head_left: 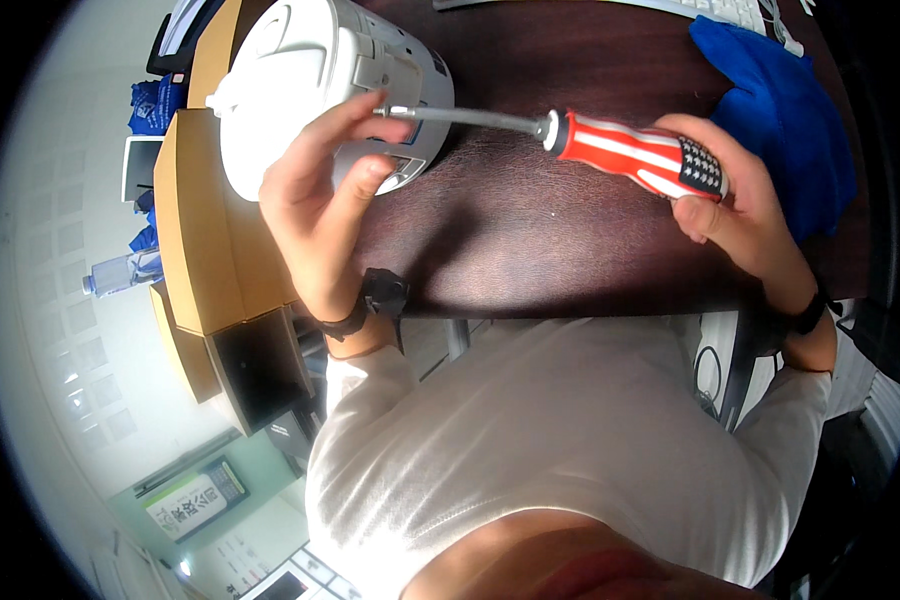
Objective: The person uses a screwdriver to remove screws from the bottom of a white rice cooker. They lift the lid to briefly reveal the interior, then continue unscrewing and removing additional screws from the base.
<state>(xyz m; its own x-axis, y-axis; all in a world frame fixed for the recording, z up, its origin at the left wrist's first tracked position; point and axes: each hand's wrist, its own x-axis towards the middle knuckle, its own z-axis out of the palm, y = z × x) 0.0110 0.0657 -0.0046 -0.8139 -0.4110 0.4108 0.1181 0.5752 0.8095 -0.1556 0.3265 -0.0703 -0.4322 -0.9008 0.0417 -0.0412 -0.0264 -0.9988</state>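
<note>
My right hand (735, 195) is closed around the red, white and black handle of a screwdriver (610, 150), patterned with stripes and stars. The metal shaft points left, roughly level, above the table. At its tip is my left hand (315, 195), thumb and fingers apart; the fingertips are beside the tip, and whether they touch it I cannot tell. Just beyond my left hand stands a white rice cooker (280, 85), its rounded lid toward the left. My left hand hides part of its near side.
The dark brown table (530, 240) curves along its front edge. A blue cloth (780, 130) lies at the right, below a white keyboard (735, 12). At the left stand a tan wooden partition (205, 230) and a clear plastic bottle (125, 272).
</note>
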